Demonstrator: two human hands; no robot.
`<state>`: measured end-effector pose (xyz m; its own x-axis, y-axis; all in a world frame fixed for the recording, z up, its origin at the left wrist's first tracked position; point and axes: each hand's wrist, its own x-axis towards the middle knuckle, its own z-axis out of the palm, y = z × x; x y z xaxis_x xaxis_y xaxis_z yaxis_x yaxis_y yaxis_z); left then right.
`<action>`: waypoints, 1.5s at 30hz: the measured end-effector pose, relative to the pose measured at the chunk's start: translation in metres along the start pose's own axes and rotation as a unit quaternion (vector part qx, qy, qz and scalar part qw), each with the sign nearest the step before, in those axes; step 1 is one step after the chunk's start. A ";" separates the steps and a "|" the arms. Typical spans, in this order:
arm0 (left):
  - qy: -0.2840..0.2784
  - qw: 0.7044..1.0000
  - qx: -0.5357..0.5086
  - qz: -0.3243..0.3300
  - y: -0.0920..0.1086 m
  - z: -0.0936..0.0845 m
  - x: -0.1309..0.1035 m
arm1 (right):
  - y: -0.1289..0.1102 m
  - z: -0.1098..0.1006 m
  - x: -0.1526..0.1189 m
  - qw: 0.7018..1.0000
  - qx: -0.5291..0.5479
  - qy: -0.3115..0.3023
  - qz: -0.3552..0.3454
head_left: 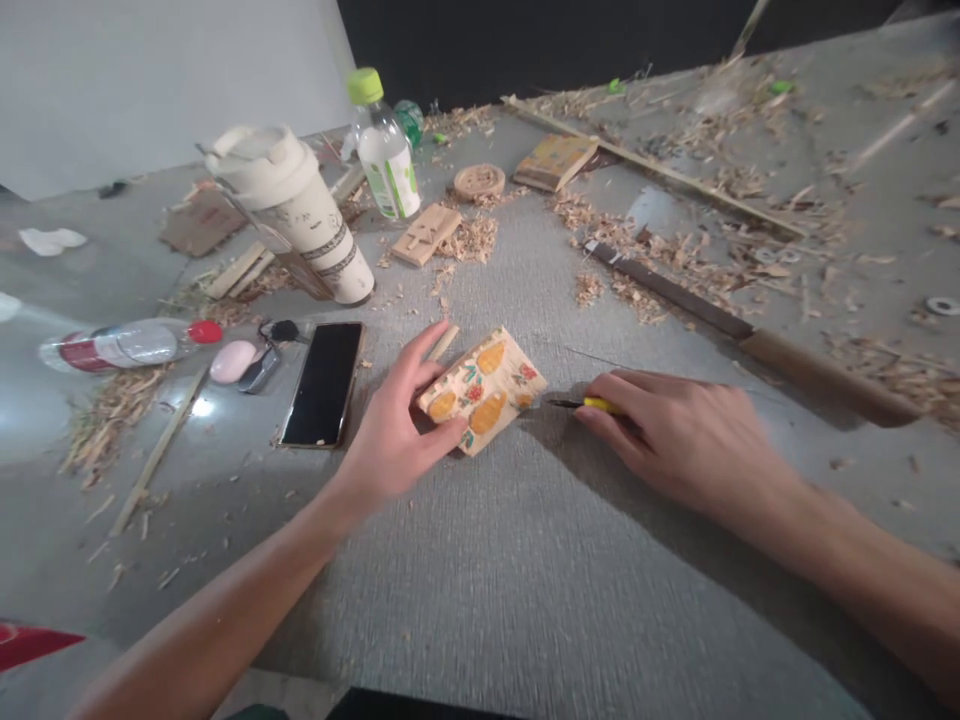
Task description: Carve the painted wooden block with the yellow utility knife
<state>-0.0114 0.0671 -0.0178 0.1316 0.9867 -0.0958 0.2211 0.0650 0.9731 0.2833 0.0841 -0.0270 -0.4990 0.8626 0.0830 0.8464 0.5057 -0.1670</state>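
A small wooden block [486, 388] painted with orange fruits and red flowers lies on the grey mat [525, 560] in the middle. My left hand [397, 430] grips its left end, thumb on the near edge. A thin wooden stick [442, 344] lies just behind my fingers. To the right, my right hand [667, 435] lies low on the mat and holds a yellow-handled tool [592, 404], its dark tip pointing at the block's right end.
A black phone [324, 382], keys and a pink object [232, 361] lie left of the block. Behind them stand a cream tumbler [300, 210] and a green-capped bottle [384, 150]; another bottle [127, 344] lies flat. Wood shavings, carved pieces and a long tool [720, 320] cover the back right.
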 end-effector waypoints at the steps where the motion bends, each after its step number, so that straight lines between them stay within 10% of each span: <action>1: 0.005 1.000 -0.005 0.003 -0.001 -0.001 0.001 | 0.000 -0.001 0.001 1.000 0.002 -0.006 0.000; 25: 0.025 0.989 -0.145 -0.018 -0.016 -0.005 0.007 | 0.005 0.004 0.000 0.999 0.036 0.006 0.007; 33: 0.045 0.995 -0.051 0.068 -0.017 0.001 0.005 | 0.011 0.002 0.001 0.989 0.098 0.106 0.038; 45: 0.063 0.992 0.026 0.108 -0.023 0.004 0.009 | 0.013 0.007 0.006 0.993 0.074 0.094 0.021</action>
<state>-0.0117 0.0744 -0.0416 0.0604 0.9877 0.1442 0.2504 -0.1548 0.9557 0.2901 0.0952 -0.0351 -0.4093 0.8769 0.2521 0.8223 0.4743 -0.3145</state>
